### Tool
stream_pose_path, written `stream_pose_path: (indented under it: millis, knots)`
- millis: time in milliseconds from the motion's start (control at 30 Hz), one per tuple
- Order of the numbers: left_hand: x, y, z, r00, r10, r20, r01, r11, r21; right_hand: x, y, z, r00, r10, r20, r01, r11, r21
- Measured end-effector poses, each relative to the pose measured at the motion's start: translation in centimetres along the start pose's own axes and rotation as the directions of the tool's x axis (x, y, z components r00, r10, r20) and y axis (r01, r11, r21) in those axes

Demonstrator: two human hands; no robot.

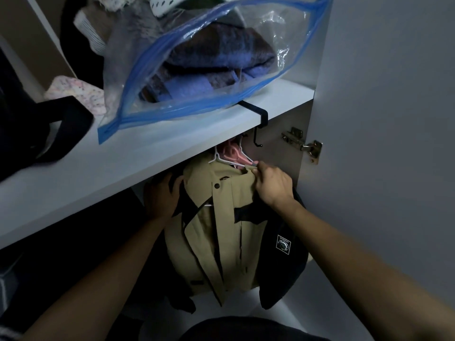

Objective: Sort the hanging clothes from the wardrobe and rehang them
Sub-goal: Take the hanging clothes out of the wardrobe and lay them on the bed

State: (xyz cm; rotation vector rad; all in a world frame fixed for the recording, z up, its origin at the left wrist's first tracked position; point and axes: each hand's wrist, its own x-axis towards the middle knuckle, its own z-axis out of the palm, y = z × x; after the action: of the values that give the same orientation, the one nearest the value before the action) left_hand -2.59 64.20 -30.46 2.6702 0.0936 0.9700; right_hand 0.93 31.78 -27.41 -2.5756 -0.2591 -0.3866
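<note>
A tan jacket with black trim (216, 232) hangs under the wardrobe shelf (138, 153). Pink and white hangers (232, 156) show above its collar. My right hand (272, 184) pinches the jacket's right shoulder at the collar, just below the hanger ends. My left hand (161, 196) grips the jacket's left shoulder, where dark cloth covers part of it. A dark garment with a white square patch (283, 244) hangs to the jacket's right, partly behind my right forearm. The rail is hidden by the shelf.
On the shelf lies a clear blue-edged zip bag of folded blankets (209, 67), a black bag (37, 129) at the left and a pale pink cloth (76, 92). A black hook (257, 130) clips over the shelf edge. The open door (384, 119) stands at the right.
</note>
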Motion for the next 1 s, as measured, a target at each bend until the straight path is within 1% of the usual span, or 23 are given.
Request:
stream_pose_path:
  millis: [133, 267, 400, 467, 567, 700, 800, 1000]
  knots:
    - [-2.1, 0.9, -2.5, 0.999, -0.053, -0.009, 0.053, 0.998, 0.041, -1.1, -0.4, -0.8, 0.999, -0.027, 0.019, 0.026, 0.999, 0.037]
    - [-5.5, 2.5, -5.1, 0.996, -0.093, -0.002, 0.092, 0.994, 0.051, -3.4, -0.5, -2.3, 0.997, -0.017, 0.081, 0.01, 0.996, 0.087]
    - [-9.2, 4.3, -8.0, 0.991, -0.135, -0.017, 0.136, 0.989, 0.054, -5.6, -0.4, -4.0, 0.986, -0.042, 0.159, 0.01, 0.98, 0.199]
    - [-11.6, 5.6, -9.7, 0.982, -0.187, -0.042, 0.19, 0.976, 0.104, -6.6, -0.1, -4.4, 0.983, -0.096, 0.157, 0.055, 0.967, 0.249]
    - [-16.2, 8.5, -12.3, 0.949, -0.304, -0.08, 0.313, 0.937, 0.152, -8.6, 0.4, -4.6, 0.97, -0.206, 0.131, 0.157, 0.938, 0.308]
    - [-23.1, 13.8, -16.6, 0.901, -0.412, -0.135, 0.431, 0.882, 0.189, -12.7, 1.5, -5.6, 0.934, -0.345, 0.09, 0.276, 0.86, 0.428]
    - [-28.0, 18.1, -20.4, 0.86, -0.477, -0.179, 0.508, 0.833, 0.222, -16.0, 1.8, -7.2, 0.894, -0.439, 0.087, 0.349, 0.805, 0.479]
    - [-35.9, 24.3, -28.4, 0.776, -0.563, -0.285, 0.63, 0.716, 0.301, -21.7, -0.9, -9.8, 0.792, -0.602, 0.103, 0.454, 0.694, 0.559]
